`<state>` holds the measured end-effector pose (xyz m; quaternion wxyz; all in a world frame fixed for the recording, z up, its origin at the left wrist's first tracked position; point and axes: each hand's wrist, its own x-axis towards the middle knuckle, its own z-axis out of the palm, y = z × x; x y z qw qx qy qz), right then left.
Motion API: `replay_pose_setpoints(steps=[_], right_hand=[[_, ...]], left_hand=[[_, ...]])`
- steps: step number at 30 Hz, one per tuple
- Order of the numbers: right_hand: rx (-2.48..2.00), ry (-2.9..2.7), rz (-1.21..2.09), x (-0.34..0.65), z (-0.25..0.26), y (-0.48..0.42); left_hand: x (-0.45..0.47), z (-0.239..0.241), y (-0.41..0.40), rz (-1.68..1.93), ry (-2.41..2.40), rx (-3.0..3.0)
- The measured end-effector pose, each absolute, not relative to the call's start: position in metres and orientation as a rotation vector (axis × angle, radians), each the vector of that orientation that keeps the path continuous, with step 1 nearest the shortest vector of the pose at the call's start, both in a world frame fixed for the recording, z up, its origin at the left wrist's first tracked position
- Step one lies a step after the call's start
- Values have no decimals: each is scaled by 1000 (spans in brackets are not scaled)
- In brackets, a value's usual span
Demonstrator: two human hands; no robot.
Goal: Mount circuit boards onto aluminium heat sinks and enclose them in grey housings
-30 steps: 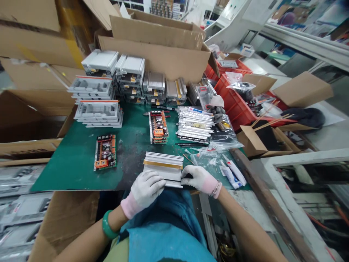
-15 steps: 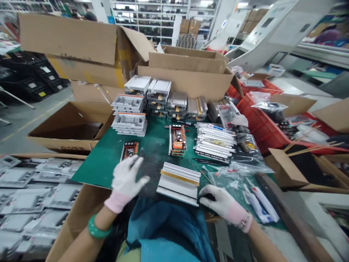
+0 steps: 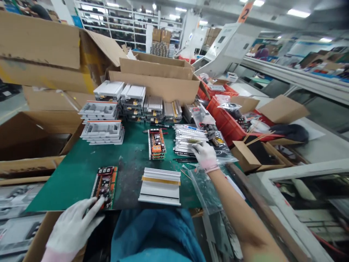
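My left hand [image 3: 72, 229], in a white glove, lies at the near edge of the green mat [image 3: 79, 171], its fingers spread and touching the near end of an orange-and-black circuit board [image 3: 105, 183]. My right hand [image 3: 204, 154], also gloved, reaches forward onto the near side of a stack of white ribbed plates [image 3: 188, 140]; its fingers curl down on the stack, and I cannot see whether they hold anything. A white ribbed heat-sink panel [image 3: 160, 186] with a tan strip lies between the two hands, touched by neither.
A second pile of circuit boards [image 3: 156, 143] sits mid-mat. Grey plastic housings [image 3: 102, 129] and ribbed metal blocks [image 3: 136, 100] are stacked at the back, before open cardboard boxes [image 3: 155, 78]. Red crates [image 3: 231, 120] and plastic bags [image 3: 203, 187] crowd the right side.
Both hands left the white panel. My left hand moved left and back to the circuit board's near end. My right hand reached forward to the stack of white plates.
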<state>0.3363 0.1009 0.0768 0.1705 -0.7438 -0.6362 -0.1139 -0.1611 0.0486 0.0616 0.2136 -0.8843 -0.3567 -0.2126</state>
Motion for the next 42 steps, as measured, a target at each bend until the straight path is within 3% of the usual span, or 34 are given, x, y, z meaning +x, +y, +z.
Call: replay_pose_setpoints(steps=[11, 19, 25, 33, 38, 42], right_hand=[[-2198, -1885, -422, 337, 71, 117], [-2197, -1860, -376, 333, 79, 116], [-2110, -1692, -346, 330, 94, 96], [-1763, -1365, -103, 309, 108, 18], [-1749, -1343, 196, 296, 97, -27], [-1803, -1328, 180, 282, 81, -41]], left_hand=[[-161, 84, 56, -595, -706, -2612], [-103, 108, 82, -669, -392, -2744], [-53, 116, 105, -426, -206, -2941], [-34, 101, 121, -267, -188, -2976], [-33, 100, 124, -326, -204, -2936], [-33, 96, 120, -332, -274, -2962]])
